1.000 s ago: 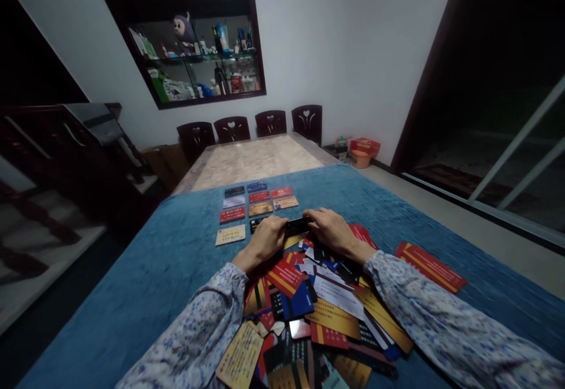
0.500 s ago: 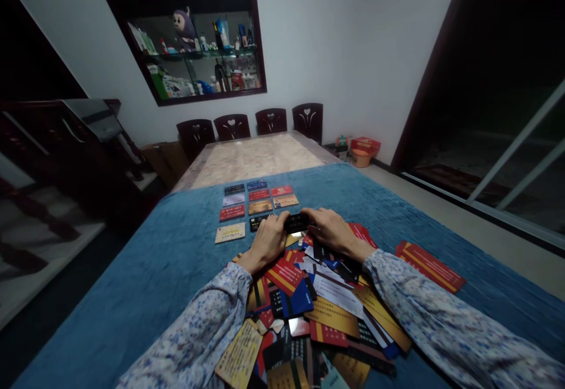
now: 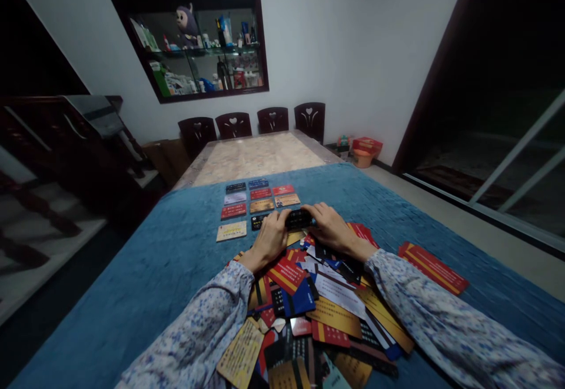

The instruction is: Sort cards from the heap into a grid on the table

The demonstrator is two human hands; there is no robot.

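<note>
Between my two hands is a stack of black cards (image 3: 299, 218), gripped at its left end by my left hand (image 3: 270, 237) and at its right end by my right hand (image 3: 329, 227). Both hands have their fingers closed round the ends. Below them spreads a loose heap of mixed cards, among them a red card (image 3: 286, 273), a white card (image 3: 339, 292) and a gold card (image 3: 336, 316). Just beyond my left hand a black card (image 3: 259, 221) lies flat, partly covered by the fingers. How many cards I hold cannot be made out.
Cards lie in rows on the blue cloth (image 3: 176, 253), including a cream card (image 3: 232, 231) and a red card (image 3: 233, 210). To the right is a spread of red cards (image 3: 433, 267). Dark chairs (image 3: 272, 120) line the table's far end.
The view has shifted slightly. My hands stay on the black cards, whose stack looks tilted a little differently; a bit of blue now shows by my right fingers.
</note>
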